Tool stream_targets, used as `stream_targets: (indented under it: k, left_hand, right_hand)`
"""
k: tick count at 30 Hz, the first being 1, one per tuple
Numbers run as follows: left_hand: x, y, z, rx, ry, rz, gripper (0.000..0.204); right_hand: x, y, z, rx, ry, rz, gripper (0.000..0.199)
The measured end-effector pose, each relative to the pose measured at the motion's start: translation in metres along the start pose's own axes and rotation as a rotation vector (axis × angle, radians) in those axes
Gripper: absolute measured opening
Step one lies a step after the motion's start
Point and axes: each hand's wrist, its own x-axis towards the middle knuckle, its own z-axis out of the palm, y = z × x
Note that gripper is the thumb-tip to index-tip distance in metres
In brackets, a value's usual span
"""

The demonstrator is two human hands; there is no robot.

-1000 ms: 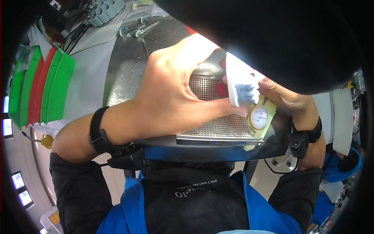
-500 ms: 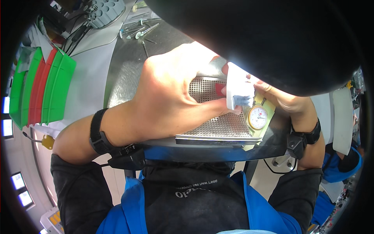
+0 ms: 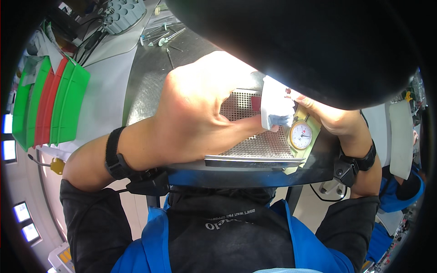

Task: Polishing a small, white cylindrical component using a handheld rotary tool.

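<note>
A white dental cast (image 3: 276,103) with pale bluish teeth along one side is held up over a perforated metal tray (image 3: 255,148). My left hand (image 3: 200,104) grips the cast from its left, the thumb under its lower end. Other fingers of that hand are behind the cast or under a dark overhead shape. At the cast's right, my right hand (image 3: 325,111) is closed, its fingertips against the cast's upper edge. Whether those fingers pinch a small thing cannot be made out. A round dial gauge (image 3: 300,135) lies just below on a yellow-green pad (image 3: 313,122).
A large dark rounded shape (image 3: 309,50) covers the upper right. Several shanked grinding bits (image 3: 166,38) lie at the table's far side. Stacked green and red bins (image 3: 68,107) stand at the left, with a grey tool holder (image 3: 124,16) behind. A red piece (image 3: 256,103) shows at the tray.
The cast has shifted slightly left and turned a little, its tooth side showing more. My right hand has moved slightly with it. Both hands keep their places around the cast.
</note>
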Motion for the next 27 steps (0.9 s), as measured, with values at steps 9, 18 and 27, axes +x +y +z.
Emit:
stream_targets:
  k: [9, 18, 27]
  left_hand:
    - [0.012, 0.006, 0.002, -0.13, 0.007, -0.097, 0.032]
    - [0.021, -0.001, -0.011, -0.27, -0.141, -0.138, 0.021]
    - [0.014, -0.021, -0.008, -1.004, -0.178, -0.483, 0.029]
  right_hand:
    - [0.009, 0.013, -0.007, 0.022, 0.053, -0.059, 0.012]
    - [0.013, 0.006, -0.006, -0.502, 0.317, -0.289, 0.013]
    - [0.015, 0.005, 0.002, -0.446, 0.315, -0.315, 0.01]
